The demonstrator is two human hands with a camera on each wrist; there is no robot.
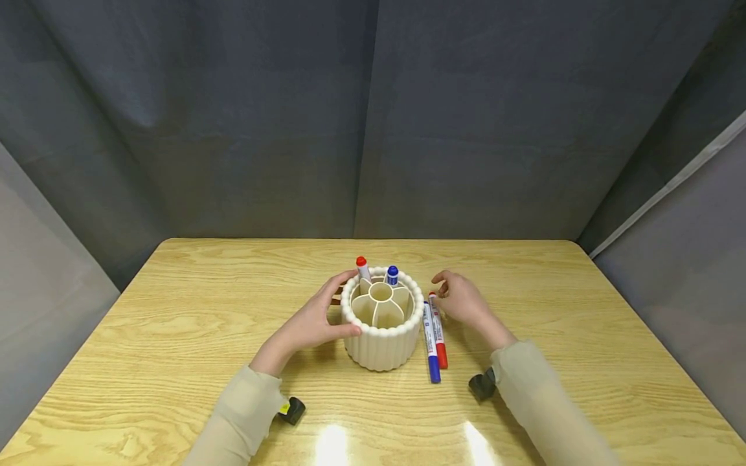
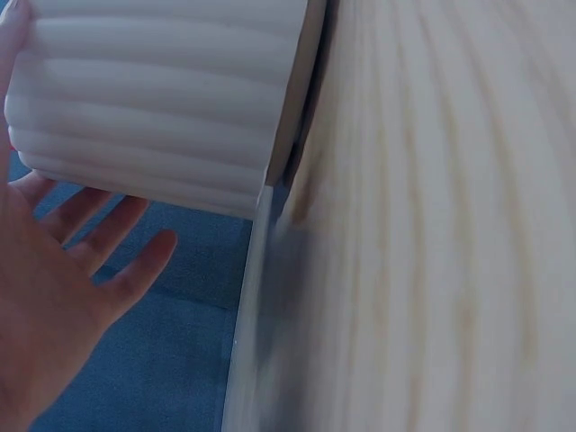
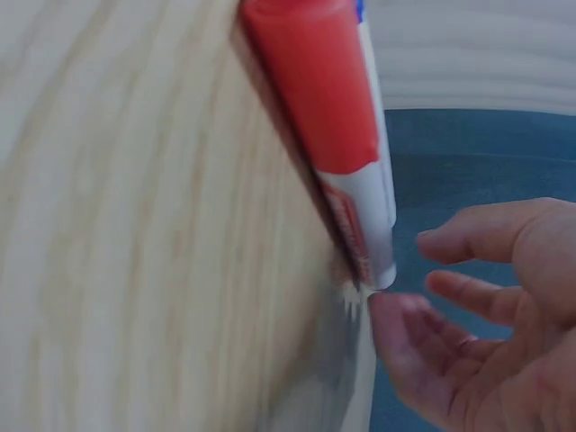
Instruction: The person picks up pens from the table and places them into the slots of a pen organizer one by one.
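A cream ribbed round holder (image 1: 381, 346) (image 2: 162, 90) with several compartments stands mid-table. A red-capped marker (image 1: 362, 265) and a blue-capped marker (image 1: 392, 275) stand upright in its far compartments. My left hand (image 1: 309, 323) (image 2: 54, 297) cups its left side, thumb against the wall and the fingers spread straight. Just right of the holder lie a blue-capped marker (image 1: 432, 349) and a red-capped marker (image 1: 440, 336) (image 3: 333, 99), side by side. My right hand (image 1: 460, 301) (image 3: 468, 297) hovers at the red one's far end, fingers loosely curled, one fingertip touching its tip.
The wooden table (image 1: 175, 310) reaches to grey curtains (image 1: 373, 116) at the back and both sides. Black camera mounts sit at my left wrist (image 1: 293, 410) and right wrist (image 1: 482, 385). Glare spots lie on the near edge.
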